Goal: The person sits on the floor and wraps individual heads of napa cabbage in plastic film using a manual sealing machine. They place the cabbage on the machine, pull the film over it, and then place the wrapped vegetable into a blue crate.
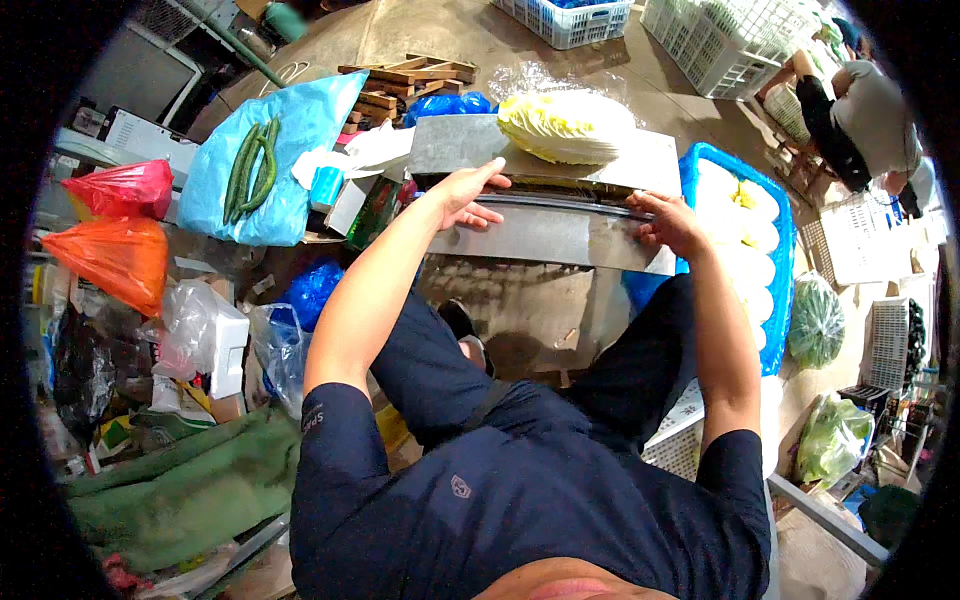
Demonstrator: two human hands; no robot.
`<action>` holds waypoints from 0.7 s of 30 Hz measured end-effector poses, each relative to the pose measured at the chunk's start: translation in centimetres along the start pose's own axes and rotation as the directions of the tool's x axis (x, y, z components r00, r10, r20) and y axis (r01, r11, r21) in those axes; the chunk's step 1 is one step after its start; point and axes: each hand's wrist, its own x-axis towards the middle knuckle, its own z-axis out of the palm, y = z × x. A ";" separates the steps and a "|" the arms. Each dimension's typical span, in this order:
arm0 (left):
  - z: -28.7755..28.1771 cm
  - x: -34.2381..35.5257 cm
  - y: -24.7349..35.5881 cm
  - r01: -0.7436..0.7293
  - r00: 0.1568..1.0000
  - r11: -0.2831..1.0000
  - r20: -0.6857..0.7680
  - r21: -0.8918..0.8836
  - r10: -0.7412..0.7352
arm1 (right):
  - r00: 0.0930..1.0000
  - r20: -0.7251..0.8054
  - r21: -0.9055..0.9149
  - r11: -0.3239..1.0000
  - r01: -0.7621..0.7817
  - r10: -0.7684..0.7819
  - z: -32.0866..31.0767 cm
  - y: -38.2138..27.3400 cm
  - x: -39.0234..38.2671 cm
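A pale yellow napa cabbage [560, 128] lies on the upper metal plate [450, 140] of a low steel bench, with crumpled clear plastic behind it. Across the bench's near side runs a long metal bar above a lower plate [560, 240]. My left hand [472, 198] is over the left part of this near side, fingers apart and holding nothing. My right hand [665, 218] is at the right end of the bar, fingers curled at its edge; what they grip is too small to make out.
A blue crate [778, 250] of pale wrapped produce stands right. Cucumbers [250, 170] on blue plastic [305, 135], coloured bags [105, 255] and mixed clutter lie left. A bagged green vegetable [815, 320] is farther right. Crates [700, 45] and another person [850, 120] are at the upper right.
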 end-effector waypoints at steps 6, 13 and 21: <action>-0.3 2.9 -0.8 0.081 0.996 0.986 0.054 -0.145 -0.074 | 0.996 -0.093 -0.083 0.997 -0.005 -0.003 0.7 0.0 0.7; -0.5 2.5 -2.6 -0.108 0.989 0.968 -0.128 -0.226 0.080 | 0.987 -0.151 0.076 0.995 0.058 -0.046 0.2 1.2 0.7; -1.8 -7.6 -6.9 -0.325 0.938 0.915 -0.206 -0.239 0.279 | 0.962 -0.111 0.151 0.953 0.264 -0.249 -1.1 3.6 -6.2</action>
